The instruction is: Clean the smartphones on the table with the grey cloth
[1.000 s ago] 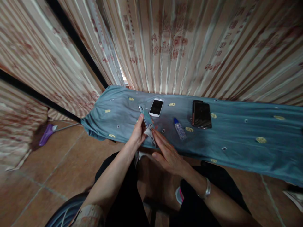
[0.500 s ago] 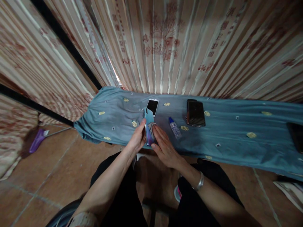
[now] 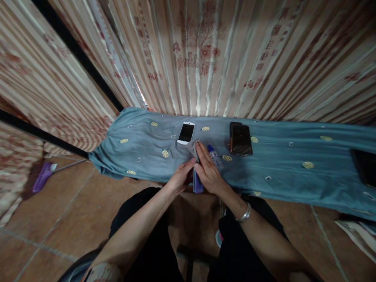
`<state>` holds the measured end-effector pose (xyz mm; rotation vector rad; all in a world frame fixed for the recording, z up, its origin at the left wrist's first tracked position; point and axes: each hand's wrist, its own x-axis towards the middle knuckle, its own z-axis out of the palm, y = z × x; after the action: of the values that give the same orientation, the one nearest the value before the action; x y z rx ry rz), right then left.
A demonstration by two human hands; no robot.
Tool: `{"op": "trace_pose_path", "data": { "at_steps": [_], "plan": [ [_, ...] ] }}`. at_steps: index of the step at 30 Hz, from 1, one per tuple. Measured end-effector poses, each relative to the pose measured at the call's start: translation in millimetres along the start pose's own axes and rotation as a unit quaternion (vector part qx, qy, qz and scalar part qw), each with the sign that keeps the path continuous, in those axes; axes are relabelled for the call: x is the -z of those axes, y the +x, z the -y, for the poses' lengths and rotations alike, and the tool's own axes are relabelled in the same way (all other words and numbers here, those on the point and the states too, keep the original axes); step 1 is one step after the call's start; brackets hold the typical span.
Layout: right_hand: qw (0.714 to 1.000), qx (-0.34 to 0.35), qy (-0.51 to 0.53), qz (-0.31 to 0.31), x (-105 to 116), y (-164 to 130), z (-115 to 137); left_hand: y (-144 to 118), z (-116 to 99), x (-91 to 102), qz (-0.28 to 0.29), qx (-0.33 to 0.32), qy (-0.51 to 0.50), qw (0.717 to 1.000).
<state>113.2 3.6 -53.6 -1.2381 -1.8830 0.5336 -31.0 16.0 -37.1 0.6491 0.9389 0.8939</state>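
A blue-purple smartphone [image 3: 197,185] is held edge-on between my hands, near the front edge of the cloth-covered bench. My left hand [image 3: 182,175] grips it from the left side, thumb on its edge. Fingers together, my right hand [image 3: 208,169] presses a small grey cloth [image 3: 193,147] against the phone's back and covers most of it. Just beyond lies a white smartphone [image 3: 186,133], dark screen up. A clear bottle with a blue cap [image 3: 215,157] lies right beside my right hand, partly hidden by it.
Blue patterned fabric [image 3: 152,150] covers the bench. Further right are a dark phone on a case [image 3: 241,139] and a black device [image 3: 366,166] at the edge. Curtains [image 3: 202,58] hang behind. A black pole [image 3: 79,58] and purple dustpan or broom head [image 3: 43,176] are left.
The phone has turned from showing its shiny back to nearly edge-on and moved slightly right and nearer to me. My right hand with the cloth has slid up toward its far end.
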Motion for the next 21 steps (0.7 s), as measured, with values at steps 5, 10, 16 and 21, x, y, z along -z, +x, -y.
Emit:
{"op": "trace_pose_path", "data": {
  "at_steps": [5, 10, 16, 21],
  "plan": [
    [1.000, -0.028, 0.009, 0.001, -4, 2, -8, -3, -10, -3.9, 0.008, 0.037, 0.015, 0.999],
    [0.997, -0.058, 0.048, -0.005, -7, 2, -18, -3, -14, -5.1, 0.015, 0.033, -0.004, 0.999],
    [0.990, -0.107, 0.088, -0.021, -9, 4, -22, 0, -14, -8.1, -0.006, 0.031, -0.061, 0.998],
    [0.988, -0.118, 0.101, -0.015, -9, 5, -21, 3, -13, -9.5, -0.013, 0.021, -0.081, 0.996]
  ]
}}
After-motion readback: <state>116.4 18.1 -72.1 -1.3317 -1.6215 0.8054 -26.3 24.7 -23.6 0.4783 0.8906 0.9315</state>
